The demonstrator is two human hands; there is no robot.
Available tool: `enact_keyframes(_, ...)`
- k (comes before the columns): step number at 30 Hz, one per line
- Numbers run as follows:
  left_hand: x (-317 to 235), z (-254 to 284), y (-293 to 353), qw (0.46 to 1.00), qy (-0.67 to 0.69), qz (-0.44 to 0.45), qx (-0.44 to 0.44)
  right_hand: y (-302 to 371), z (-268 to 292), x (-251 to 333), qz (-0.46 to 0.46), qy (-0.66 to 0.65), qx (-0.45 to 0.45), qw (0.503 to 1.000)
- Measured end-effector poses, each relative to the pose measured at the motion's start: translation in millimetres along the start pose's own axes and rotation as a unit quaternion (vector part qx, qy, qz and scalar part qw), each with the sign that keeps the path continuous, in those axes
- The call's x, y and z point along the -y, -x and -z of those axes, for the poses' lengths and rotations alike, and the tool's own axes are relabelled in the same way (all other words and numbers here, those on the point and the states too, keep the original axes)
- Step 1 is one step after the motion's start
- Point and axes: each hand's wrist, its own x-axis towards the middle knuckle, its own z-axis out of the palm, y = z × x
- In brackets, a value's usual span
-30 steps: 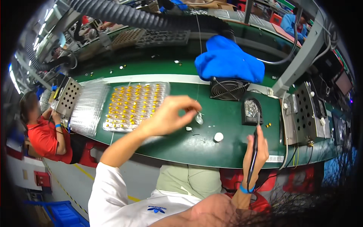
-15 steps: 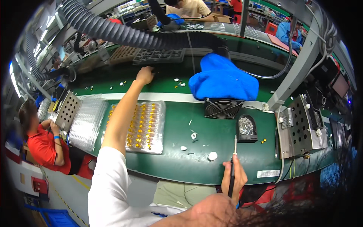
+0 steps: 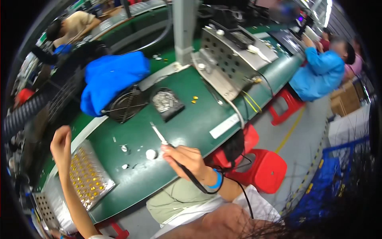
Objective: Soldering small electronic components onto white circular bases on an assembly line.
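Note:
My right hand (image 3: 191, 161) is closed round the black handle of a soldering iron (image 3: 159, 134). Its pale tip points up and left over the green bench, and its black cord hangs past a blue wrist strap (image 3: 217, 179). My left hand (image 3: 61, 144) is raised near the bench's far left side with its fingers curled. Whatever it may hold is hidden. Just beside that forearm lies a clear plastic tray (image 3: 88, 175) with rows of small gold parts. A round white piece (image 3: 151, 154) lies left of my right hand, with smaller white bits (image 3: 125, 148) farther left.
A black box of small metal pieces (image 3: 166, 102) stands beside a black fan (image 3: 125, 105) with a blue cloth (image 3: 113, 77) over it. A perforated metal stand (image 3: 225, 65) and a grey post (image 3: 184, 32) rise behind. Red stools (image 3: 262, 171) stand at the bench's front; a person in blue (image 3: 320, 75) sits right.
The view has swung to the right. My left hand has drawn back from the far strip and is now curled in the air. My right hand still grips the soldering iron, now tilted leftward.

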Motion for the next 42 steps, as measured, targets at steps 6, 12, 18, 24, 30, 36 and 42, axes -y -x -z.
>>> enact_keyframes(6,-124,-61,87,0.994,0.102,0.026,-0.009,13,-13,1,0.012,-0.074,0.023,0.997)
enact_keyframes(12,-170,-115,91,0.985,0.143,-0.060,0.076,19,0,1,-0.067,-0.064,0.074,0.993)
enact_keyframes(18,-167,-140,106,0.981,0.176,-0.038,0.070,13,-19,5,-0.040,-0.031,0.056,0.997)
enact_keyframes(24,-169,-150,111,0.981,0.182,-0.045,0.052,12,-25,2,-0.020,-0.024,0.051,0.998)
enact_keyframes(30,-167,-154,118,0.976,0.187,-0.051,0.096,12,-28,-4,0.026,0.070,0.082,0.994)
enact_keyframes(36,-161,-137,109,0.982,0.101,-0.150,0.056,10,-30,2,0.029,0.044,0.104,0.993)
enact_keyframes(42,-152,-150,113,0.976,0.131,-0.160,0.070,12,-23,7,0.033,0.079,0.112,0.990)
